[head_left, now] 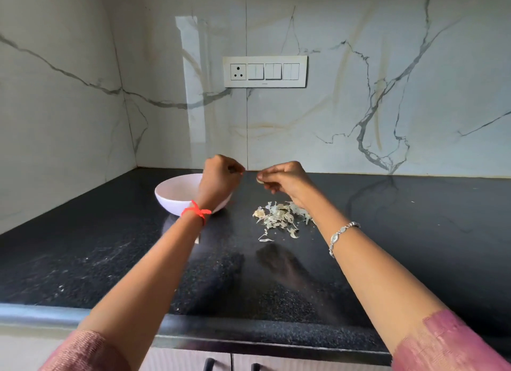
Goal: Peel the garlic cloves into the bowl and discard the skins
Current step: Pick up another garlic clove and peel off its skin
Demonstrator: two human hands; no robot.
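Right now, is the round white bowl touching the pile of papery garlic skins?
Apart. The head view shows black countertop between the round white bowl and the papery garlic skins.

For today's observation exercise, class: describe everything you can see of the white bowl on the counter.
The bowl is plain white, round and smooth, perhaps ceramic or plastic, with no pattern. It stands upright on the black speckled counter, near the back wall, left of the pile of garlic skins. The left hand and its wrist are in front of the bowl's right side and hide that part; whether they touch it cannot be told. The inside that shows looks bare.
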